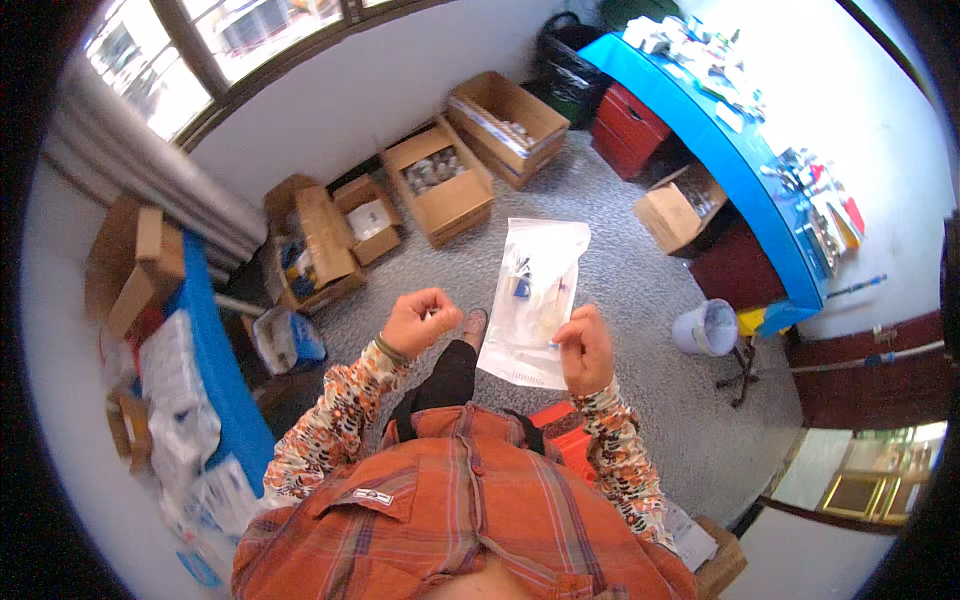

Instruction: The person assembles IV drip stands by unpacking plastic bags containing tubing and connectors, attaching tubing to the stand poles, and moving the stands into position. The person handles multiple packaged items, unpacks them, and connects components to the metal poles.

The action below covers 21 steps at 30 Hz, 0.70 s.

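My right hand point(585, 350) pinches the lower edge of a clear plastic pouch point(535, 295) and holds it up in front of me. Inside the pouch are small medical-looking parts, one of them blue, with tubing. My left hand point(420, 320) is raised to the left of the pouch, apart from it, its fingers curled into a loose fist around something small and pale that I cannot make out. Both forearms wear patterned sleeves under an orange plaid shirt.
Several open cardboard boxes point(445, 180) stand on the grey carpet along the far wall. A long blue table point(740, 170) with clutter runs on the right, a white bucket point(706, 328) beside it. Another blue table point(220, 370) with packages is on my left.
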### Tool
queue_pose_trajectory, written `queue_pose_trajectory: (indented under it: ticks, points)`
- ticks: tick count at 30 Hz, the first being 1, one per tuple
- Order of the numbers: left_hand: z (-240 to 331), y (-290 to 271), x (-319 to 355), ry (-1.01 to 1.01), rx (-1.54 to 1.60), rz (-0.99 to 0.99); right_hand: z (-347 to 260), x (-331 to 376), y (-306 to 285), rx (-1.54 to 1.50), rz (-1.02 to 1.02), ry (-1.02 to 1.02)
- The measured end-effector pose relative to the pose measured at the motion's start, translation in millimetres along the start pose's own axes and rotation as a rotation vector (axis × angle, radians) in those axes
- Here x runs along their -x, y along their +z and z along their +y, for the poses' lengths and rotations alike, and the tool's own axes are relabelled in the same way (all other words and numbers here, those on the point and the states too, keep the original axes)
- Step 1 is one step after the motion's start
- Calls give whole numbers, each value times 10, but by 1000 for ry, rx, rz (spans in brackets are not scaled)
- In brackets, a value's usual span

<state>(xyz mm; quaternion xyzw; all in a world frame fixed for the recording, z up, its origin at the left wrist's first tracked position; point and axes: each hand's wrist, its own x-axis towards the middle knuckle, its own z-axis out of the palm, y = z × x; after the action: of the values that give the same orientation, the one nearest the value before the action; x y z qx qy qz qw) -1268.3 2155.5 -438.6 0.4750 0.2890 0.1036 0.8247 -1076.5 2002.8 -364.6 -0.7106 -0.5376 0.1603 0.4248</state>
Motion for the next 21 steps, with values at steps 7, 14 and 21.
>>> queue_pose_trajectory:
  ticks: [7, 14, 21]
  points:
    - [185, 404, -1147, -362, 586, -218, 109, 56, -152, 314, -355, -56]
    - [237, 929, -1699, -404, 494, -455, 373, 535, -403, 366, -185, 103]
    - [496, 1691, -1972, -167, 374, -642, 467, -254, -746, 482, 159, 222]
